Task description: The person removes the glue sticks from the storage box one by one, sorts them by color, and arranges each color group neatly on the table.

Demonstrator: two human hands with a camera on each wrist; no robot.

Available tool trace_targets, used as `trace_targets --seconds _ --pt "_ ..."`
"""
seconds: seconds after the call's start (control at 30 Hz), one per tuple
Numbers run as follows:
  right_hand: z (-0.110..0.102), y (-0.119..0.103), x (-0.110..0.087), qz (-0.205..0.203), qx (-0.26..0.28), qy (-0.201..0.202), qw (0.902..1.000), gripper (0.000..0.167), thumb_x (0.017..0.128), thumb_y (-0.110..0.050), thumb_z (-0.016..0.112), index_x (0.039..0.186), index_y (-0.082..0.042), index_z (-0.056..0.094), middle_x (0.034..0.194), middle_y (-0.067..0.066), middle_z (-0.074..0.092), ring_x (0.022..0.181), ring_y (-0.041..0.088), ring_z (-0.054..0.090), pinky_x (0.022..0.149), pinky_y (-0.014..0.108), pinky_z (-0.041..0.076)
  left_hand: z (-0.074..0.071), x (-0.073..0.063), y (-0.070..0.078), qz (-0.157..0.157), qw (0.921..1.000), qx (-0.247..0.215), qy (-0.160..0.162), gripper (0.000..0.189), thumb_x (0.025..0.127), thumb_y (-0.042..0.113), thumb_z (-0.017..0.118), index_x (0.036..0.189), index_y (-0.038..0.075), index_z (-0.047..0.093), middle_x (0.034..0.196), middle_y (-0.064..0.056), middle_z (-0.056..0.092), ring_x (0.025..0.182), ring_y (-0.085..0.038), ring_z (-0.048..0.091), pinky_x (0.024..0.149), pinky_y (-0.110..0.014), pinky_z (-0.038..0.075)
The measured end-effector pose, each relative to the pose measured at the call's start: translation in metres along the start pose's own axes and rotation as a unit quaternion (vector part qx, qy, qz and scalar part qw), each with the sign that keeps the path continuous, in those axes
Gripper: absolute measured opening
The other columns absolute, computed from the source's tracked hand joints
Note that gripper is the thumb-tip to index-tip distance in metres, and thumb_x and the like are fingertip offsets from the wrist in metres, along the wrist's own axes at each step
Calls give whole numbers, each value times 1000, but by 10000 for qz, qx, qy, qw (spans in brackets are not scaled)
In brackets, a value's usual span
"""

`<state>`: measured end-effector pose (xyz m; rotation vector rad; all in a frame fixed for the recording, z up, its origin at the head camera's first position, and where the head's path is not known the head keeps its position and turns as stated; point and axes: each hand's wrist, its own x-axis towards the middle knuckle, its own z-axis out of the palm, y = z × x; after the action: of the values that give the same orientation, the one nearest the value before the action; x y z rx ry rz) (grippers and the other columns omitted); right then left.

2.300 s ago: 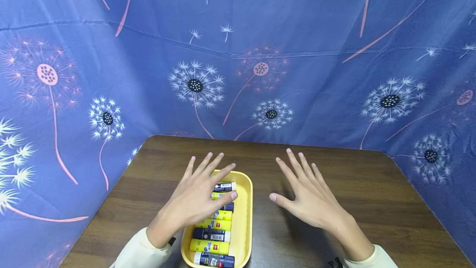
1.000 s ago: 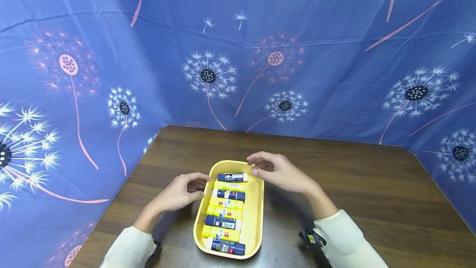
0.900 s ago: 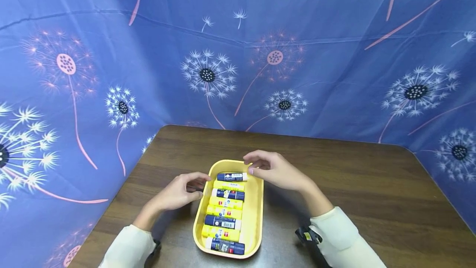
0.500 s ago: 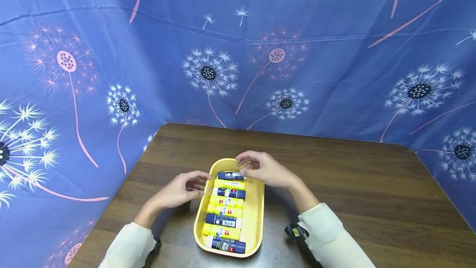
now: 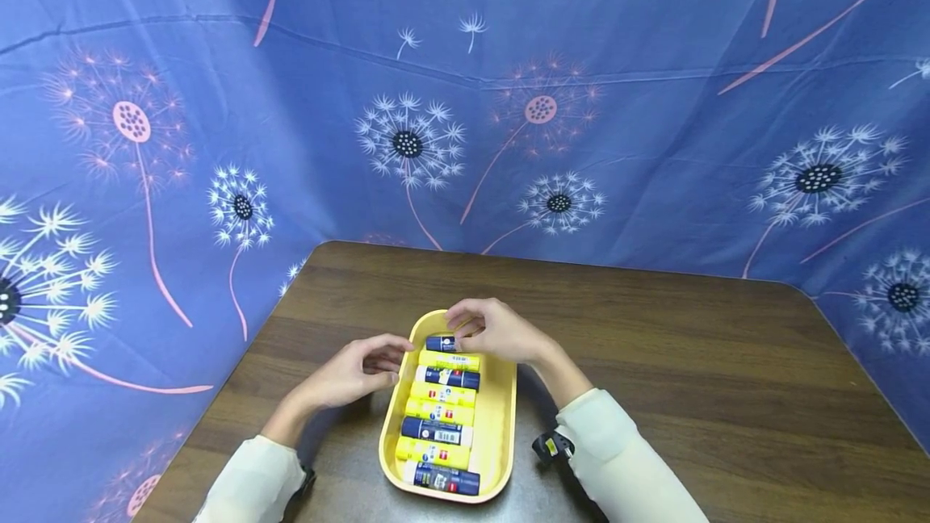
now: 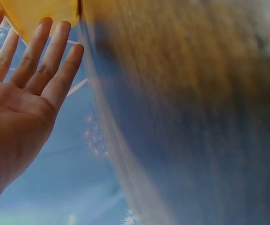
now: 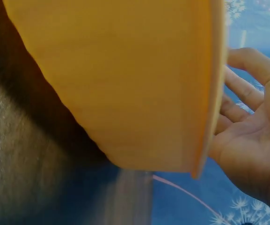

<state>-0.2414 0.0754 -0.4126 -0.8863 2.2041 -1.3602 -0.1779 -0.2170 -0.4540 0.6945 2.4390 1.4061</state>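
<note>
A yellow tray (image 5: 513, 414) holds a column of several glue sticks, some navy such as the one (image 5: 436, 431) near the front, some yellow such as the one (image 5: 439, 411) in the middle. My left hand (image 5: 349, 374) is at the tray's left rim, fingertips right at the edge; its fingers look nearly straight in the left wrist view. My right hand (image 5: 504, 333) reaches over the tray's right rim. Its loosely bent fingers and thumb are spread apart above the farthest navy glue stick (image 5: 439, 343), hiding that stick's right end.
The tray stands on a brown wooden table (image 5: 654, 345). A blue cloth (image 5: 617, 103) with dandelion prints hangs behind the table and along its left side. Inside the tray, a strip of bare floor (image 5: 494, 418) runs right of the glue sticks.
Both hands were spread flat earlier, the left over the tray. The left has since settled at the left rim. The right has moved left, over the farthest glue stick.
</note>
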Motion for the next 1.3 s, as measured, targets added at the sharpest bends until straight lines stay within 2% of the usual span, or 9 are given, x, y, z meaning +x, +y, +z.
trace_targets --seconds 0.13,0.37,0.63,0.9,1.13,1.3 --pt "5 7 3 133 -93 81 9998 37 93 1 70 129 3 64 125 25 68 115 40 69 98 37 59 1 1 -2 -38 10000 15 -35 42 98 11 68 139 8 59 132 -14 68 119 -31 67 99 -27 55" --pt "14 9 9 332 -451 440 9975 32 90 2 72 122 -1 68 118 19 72 104 23 71 94 34 60 -1 -1 1 -63 10000 13 -10 42 99 11 68 139 8 59 134 -15 67 120 -32 66 99 -27 56" --pt "19 9 15 544 -709 656 9938 32 88 0 75 120 -3 70 115 15 73 110 30 69 99 42 57 -1 1 4 -281 9996 19 -13 41 98 12 68 138 10 59 133 -14 67 118 -30 67 95 -22 56" --pt "22 8 17 528 -879 650 9926 31 86 2 75 116 0 70 112 16 74 108 32 70 96 40 58 0 0 2 -329 9994 -43 -6 42 98 12 69 138 8 59 132 -15 67 118 -30 67 96 -21 55" --pt "27 12 21 613 -1137 793 9884 31 84 4 76 114 2 71 104 13 76 98 24 71 89 32 60 2 0 2 -325 9994 -61 33 42 98 13 70 138 10 59 133 -16 67 118 -30 67 96 -21 55" --pt "31 15 21 658 -1369 824 9850 32 83 3 77 114 1 72 103 11 76 96 20 69 92 37 58 4 0 3 -322 9995 -76 14 43 98 13 70 139 7 59 134 -17 66 118 -32 67 96 -21 55"
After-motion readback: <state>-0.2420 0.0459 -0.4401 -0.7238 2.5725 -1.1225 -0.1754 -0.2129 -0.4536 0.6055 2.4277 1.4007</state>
